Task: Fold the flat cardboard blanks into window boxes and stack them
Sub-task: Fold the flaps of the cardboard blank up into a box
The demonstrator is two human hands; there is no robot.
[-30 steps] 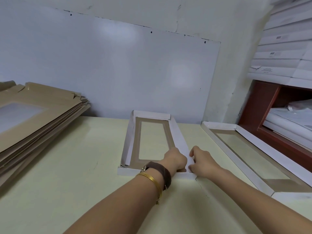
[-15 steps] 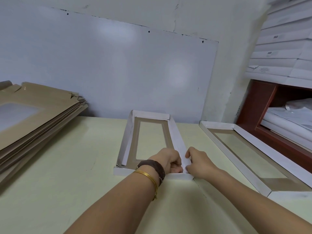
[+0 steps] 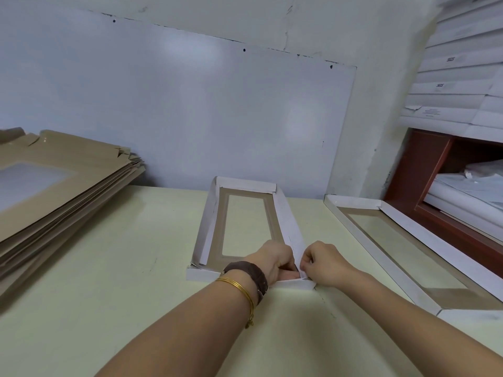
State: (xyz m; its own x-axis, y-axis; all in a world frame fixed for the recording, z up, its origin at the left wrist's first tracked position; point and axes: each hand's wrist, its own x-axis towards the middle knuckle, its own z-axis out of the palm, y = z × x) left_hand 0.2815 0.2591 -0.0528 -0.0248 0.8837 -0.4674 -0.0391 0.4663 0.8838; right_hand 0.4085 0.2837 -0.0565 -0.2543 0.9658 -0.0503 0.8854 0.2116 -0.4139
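Observation:
A half-folded window box (image 3: 209,213), white outside and brown inside with a clear window, lies on the pale table in the middle. Its left, far and right walls stand up. My left hand (image 3: 275,259), with a brown watch and gold bangle at the wrist, is inside the near right corner, fingers curled on the corner flap. My right hand (image 3: 324,263) pinches the right wall's end at the same corner from outside. A finished window box (image 3: 408,265) lies to the right. A stack of flat brown blanks (image 3: 62,183) sits at the left.
A whiteboard (image 3: 177,112) leans on the wall behind the table. At the right stands a red-brown shelf (image 3: 424,170) holding white sheets, with stacked white boxes (image 3: 457,85) above it. Bare table (image 3: 109,268) lies between the blanks and the box.
Both hands have closed in on the near right corner. The right wall's end has been bent inward and the near wall's right end now lifts up at the corner.

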